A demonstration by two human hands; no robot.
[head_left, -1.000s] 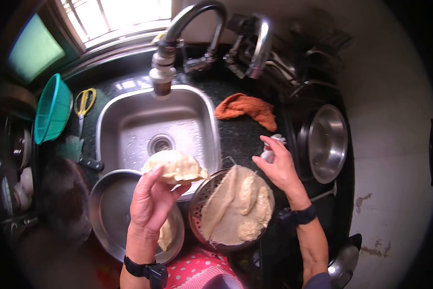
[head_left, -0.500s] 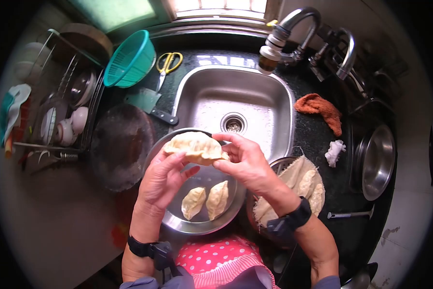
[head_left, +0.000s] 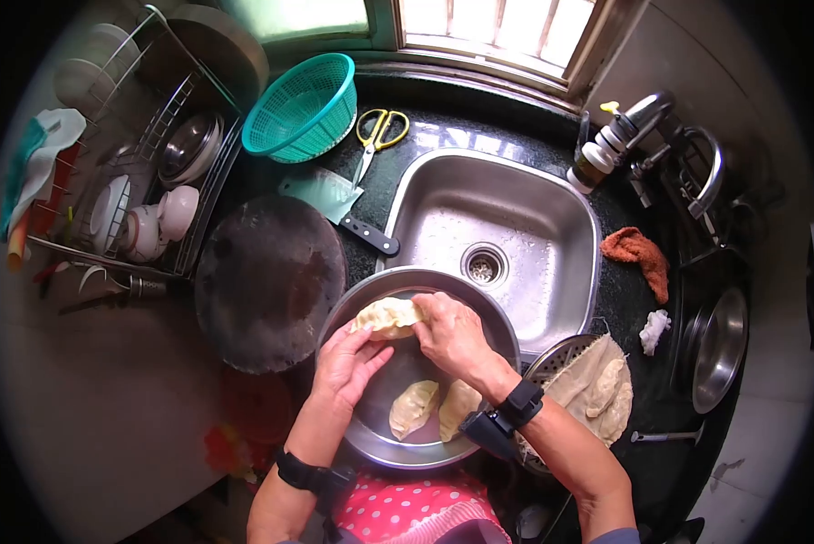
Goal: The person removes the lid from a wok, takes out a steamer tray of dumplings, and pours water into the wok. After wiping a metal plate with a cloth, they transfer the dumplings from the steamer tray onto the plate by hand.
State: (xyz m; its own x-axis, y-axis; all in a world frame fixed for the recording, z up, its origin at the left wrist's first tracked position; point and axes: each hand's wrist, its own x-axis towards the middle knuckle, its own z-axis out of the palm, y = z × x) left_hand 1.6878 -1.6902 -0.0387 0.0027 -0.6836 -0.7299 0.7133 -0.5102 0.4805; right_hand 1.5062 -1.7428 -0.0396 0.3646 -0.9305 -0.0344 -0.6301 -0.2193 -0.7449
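Observation:
A pleated dumpling is held between my two hands over the far part of a round metal pan. The fingers of my left hand support its left end and near side. My right hand grips its right end, with the fingertips partly hidden. Two more dumplings lie in the pan, one in the middle and one to its right, the latter partly covered by my right wrist. To the right, a cloth-lined steamer tray carries several dumplings, partly behind my right forearm.
The steel sink lies beyond the pan. A cleaver, scissors and a teal basket sit at back left, near a round board. An orange cloth lies right of the sink. A dish rack stands far left.
The view has shifted, so the surroundings appear farther right and lower. My hands have brought the dumpling lower, closer to the pan, and still hold it.

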